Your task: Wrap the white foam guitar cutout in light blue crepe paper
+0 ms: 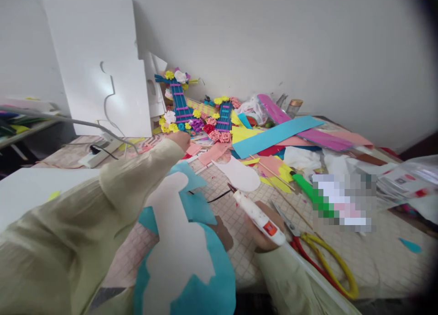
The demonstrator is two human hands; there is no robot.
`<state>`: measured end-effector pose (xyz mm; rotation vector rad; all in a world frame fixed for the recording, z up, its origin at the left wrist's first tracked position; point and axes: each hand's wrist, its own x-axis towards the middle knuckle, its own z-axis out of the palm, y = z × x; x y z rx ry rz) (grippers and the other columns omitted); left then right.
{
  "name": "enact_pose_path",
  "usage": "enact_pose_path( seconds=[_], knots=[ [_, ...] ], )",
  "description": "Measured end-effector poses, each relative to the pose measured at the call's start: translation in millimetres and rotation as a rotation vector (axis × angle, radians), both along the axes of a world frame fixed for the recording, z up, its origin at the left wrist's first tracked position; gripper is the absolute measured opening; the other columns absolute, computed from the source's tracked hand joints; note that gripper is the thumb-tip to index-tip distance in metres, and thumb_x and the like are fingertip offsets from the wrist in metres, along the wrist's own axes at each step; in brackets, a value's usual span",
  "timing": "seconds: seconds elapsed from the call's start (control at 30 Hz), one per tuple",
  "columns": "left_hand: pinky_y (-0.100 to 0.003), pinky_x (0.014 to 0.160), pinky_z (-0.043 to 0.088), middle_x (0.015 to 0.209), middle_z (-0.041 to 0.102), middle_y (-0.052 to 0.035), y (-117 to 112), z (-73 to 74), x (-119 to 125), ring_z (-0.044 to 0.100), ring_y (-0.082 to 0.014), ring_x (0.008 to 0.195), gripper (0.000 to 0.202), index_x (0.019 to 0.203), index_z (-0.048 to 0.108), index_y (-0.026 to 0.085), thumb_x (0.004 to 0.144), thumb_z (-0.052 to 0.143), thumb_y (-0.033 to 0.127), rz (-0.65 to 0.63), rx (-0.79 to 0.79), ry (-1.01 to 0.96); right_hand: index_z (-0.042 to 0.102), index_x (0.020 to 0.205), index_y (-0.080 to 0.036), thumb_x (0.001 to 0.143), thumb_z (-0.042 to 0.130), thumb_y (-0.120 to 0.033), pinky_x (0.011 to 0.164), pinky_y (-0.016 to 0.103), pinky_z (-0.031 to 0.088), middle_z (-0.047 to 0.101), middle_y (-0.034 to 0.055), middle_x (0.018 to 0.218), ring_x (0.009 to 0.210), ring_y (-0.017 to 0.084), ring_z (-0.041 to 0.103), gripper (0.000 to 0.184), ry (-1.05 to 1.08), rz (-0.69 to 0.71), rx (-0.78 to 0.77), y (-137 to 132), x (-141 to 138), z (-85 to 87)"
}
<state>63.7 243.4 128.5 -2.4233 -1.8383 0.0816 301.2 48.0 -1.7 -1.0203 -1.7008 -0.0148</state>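
In my right hand [262,230] is a white glue gun [255,212] with an orange-red window, its dark nozzle pointing up and left. My left hand [181,140] is stretched to the back among paper scraps, close to a dark blue guitar shape [179,102] trimmed with paper flowers; its fingers are hidden. Below my left forearm lies a white guitar-shaped cutout [169,214], with teal paper [222,269] showing around and over parts of it. A smaller white cutout [242,175] rests just past the nozzle. Scissors [294,230] with red and yellow handles lie beside my right hand.
A tall white board [96,41] leans on the wall at left, with a power strip [101,149] in front. Blue [273,137] and magenta [318,137] paper strips cross at the back right. A green-handled tool [308,191] and plastic bags [404,182] lie at right.
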Motion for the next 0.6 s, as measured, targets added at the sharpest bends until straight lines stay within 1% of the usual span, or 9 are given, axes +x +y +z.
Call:
enact_pose_path(
  seconds=[0.07, 0.13, 0.2, 0.27, 0.33, 0.43, 0.5, 0.53, 0.6],
  knots=[
    [-0.034, 0.077, 0.041, 0.093, 0.064, -0.0102, -40, 13.6, 13, 0.057, -0.0260, 0.094, 0.024, 0.088, 0.064, 0.013, 0.084, 0.043, 0.024, -0.022, 0.003, 0.006, 0.054, 0.065, -0.021, 0.072, 0.054, -0.019, 0.045, 0.026, 0.040, 0.056, 0.0001, 0.056, 0.049, 0.014, 0.053, 0.007, -0.010, -0.015, -0.030, -1, 0, 3.3],
    [-0.031, 0.074, 0.039, 0.090, 0.064, -0.0077, -89, 25.2, 19, 0.057, -0.0230, 0.089, 0.027, 0.084, 0.063, 0.015, 0.085, 0.038, 0.026, -0.074, -0.009, -0.007, 0.054, 0.066, -0.021, 0.073, 0.055, -0.019, 0.046, 0.027, 0.040, 0.055, 0.0001, 0.056, 0.050, 0.015, 0.051, 0.008, -0.021, -0.041, -0.061, -2, 0, 6.4],
    [-0.029, 0.065, 0.036, 0.077, 0.063, -0.0053, -139, 31.4, 14, 0.056, -0.0195, 0.073, 0.028, 0.077, 0.061, 0.018, 0.084, 0.040, 0.035, -0.145, -0.035, -0.097, 0.054, 0.068, -0.021, 0.074, 0.054, -0.020, 0.047, 0.028, 0.039, 0.054, 0.0002, 0.057, 0.052, 0.015, 0.050, 0.007, -0.029, -0.064, -0.086, -4, -1, 8.9],
    [-0.028, 0.054, 0.030, 0.065, 0.060, -0.0016, -183, 28.3, -3, 0.051, -0.0159, 0.057, 0.029, 0.067, 0.058, 0.022, 0.079, 0.046, 0.045, -0.137, -0.116, -0.293, 0.054, 0.069, -0.021, 0.077, 0.052, -0.020, 0.048, 0.028, 0.039, 0.054, 0.0006, 0.058, 0.053, 0.016, 0.051, 0.008, -0.023, -0.079, -0.096, -6, -2, 10.7],
    [-0.028, 0.049, 0.028, 0.053, 0.055, 0.0005, -215, 14.1, -28, 0.046, -0.0141, 0.049, 0.031, 0.057, 0.055, 0.023, 0.076, 0.050, 0.047, -0.051, -0.228, -0.431, 0.053, 0.067, -0.021, 0.077, 0.052, -0.020, 0.048, 0.029, 0.039, 0.053, 0.0005, 0.057, 0.052, 0.016, 0.050, 0.010, -0.012, -0.081, -0.097, -7, -2, 11.7],
    [-0.027, 0.049, 0.033, 0.053, 0.055, -0.0006, -244, -23.4, -68, 0.049, -0.0152, 0.050, 0.031, 0.055, 0.056, 0.023, 0.076, 0.051, 0.045, 0.193, -0.381, -0.589, 0.050, 0.061, -0.023, 0.077, 0.055, -0.022, 0.047, 0.029, 0.037, 0.048, -0.0014, 0.052, 0.048, 0.015, 0.047, 0.016, 0.011, -0.074, -0.105, -7, -3, 12.1],
    [-0.028, 0.055, 0.040, 0.063, 0.061, -0.0028, -257, -52.4, -89, 0.055, -0.0180, 0.059, 0.026, 0.063, 0.060, 0.023, 0.075, 0.053, 0.044, 0.349, -0.464, -0.756, 0.050, 0.060, -0.023, 0.077, 0.055, -0.024, 0.047, 0.030, 0.037, 0.046, -0.0020, 0.051, 0.046, 0.015, 0.045, 0.017, 0.025, -0.070, -0.132, -7, -4, 11.7],
    [-0.028, 0.061, 0.043, 0.072, 0.065, -0.0044, -264, -65.9, -97, 0.059, -0.0202, 0.069, 0.021, 0.071, 0.063, 0.023, 0.074, 0.057, 0.043, 0.393, -0.501, -0.884, 0.051, 0.059, -0.024, 0.076, 0.055, -0.026, 0.048, 0.031, 0.038, 0.046, -0.0019, 0.051, 0.047, 0.015, 0.045, 0.018, 0.032, -0.072, -0.151, -7, -5, 11.3],
    [-0.031, 0.073, 0.046, 0.087, 0.068, -0.0072, -275, -87.6, -105, 0.060, -0.0232, 0.084, 0.022, 0.082, 0.064, 0.023, 0.072, 0.060, 0.042, 0.472, -0.511, -1.186, 0.053, 0.059, -0.024, 0.074, 0.058, -0.029, 0.052, 0.033, 0.040, 0.047, -0.0014, 0.051, 0.050, 0.017, 0.047, 0.017, 0.080, -0.083, -0.203, -8, -7, 10.1]
  ],
)
